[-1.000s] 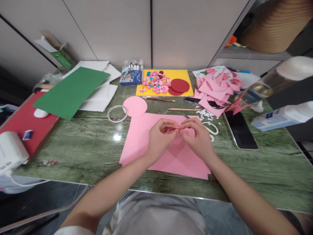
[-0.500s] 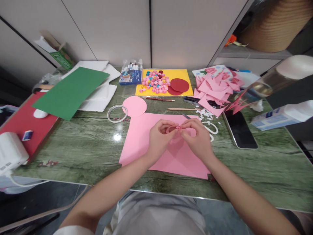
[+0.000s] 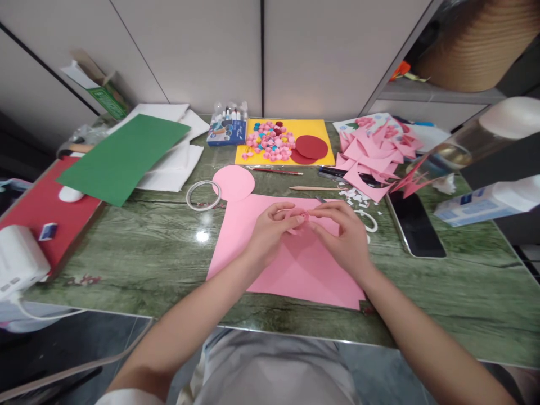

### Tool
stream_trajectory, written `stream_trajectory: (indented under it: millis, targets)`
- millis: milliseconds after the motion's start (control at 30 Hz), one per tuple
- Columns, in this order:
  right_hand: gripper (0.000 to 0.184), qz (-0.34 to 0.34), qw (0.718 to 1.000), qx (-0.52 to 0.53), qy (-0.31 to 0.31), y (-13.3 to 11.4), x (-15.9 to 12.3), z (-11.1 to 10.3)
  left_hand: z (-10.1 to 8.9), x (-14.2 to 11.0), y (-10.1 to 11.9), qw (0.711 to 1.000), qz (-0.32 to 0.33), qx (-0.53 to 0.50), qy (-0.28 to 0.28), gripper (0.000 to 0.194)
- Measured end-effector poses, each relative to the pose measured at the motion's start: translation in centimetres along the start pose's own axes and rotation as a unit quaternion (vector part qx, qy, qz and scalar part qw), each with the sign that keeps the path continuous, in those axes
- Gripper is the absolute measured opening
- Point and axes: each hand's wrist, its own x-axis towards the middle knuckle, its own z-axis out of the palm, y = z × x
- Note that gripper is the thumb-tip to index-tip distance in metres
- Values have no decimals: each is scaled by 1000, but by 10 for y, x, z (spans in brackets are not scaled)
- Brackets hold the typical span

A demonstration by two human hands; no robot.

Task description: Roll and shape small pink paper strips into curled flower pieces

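My left hand [image 3: 270, 230] and my right hand [image 3: 343, 233] meet over a large pink paper sheet [image 3: 291, 270] on the green marble table [image 3: 139, 247]. Both pinch a small curled pink paper strip [image 3: 297, 215] between thumb and fingertips, held just above the sheet. The strip forms a loose coil between the two hands. A pink paper circle [image 3: 233, 183] lies just beyond the sheet's far left corner.
A tape ring [image 3: 203, 195] lies left of the circle. Farther back lie a yellow sheet [image 3: 253, 156] with several small paper flowers and red discs [image 3: 311, 147], a pencil [image 3: 314, 188], pink scraps [image 3: 371, 154], a phone [image 3: 415, 225], green paper [image 3: 122, 154] and a marker box [image 3: 226, 130].
Both hands shifted slightly away from me and the pink strip between them is curled tighter into a coil.
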Motion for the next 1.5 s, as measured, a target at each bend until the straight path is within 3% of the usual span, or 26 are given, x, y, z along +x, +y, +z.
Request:
stream_trajectory:
  millis: [233,467,867,1333,1500]
  targets:
    - [18,-32,999,-1,-14,3,0,-4,-7,2,2,997,-31,30,-62,46]
    - [22,-95,986,-1,-140,4,6,-14,-11,3,16,982,-79,95,-145,46]
    - [10,-83,994,-53,-43,1,2,-10,-2,-3,2,993,-37,38,-107,43]
    - [13,-75,994,-51,-53,-2,2,-12,-2,-2,-4,993,-6,39,-110,40]
    - [13,-87,993,-32,-74,-1,5,-16,-4,-1,2,992,-37,43,-108,41]
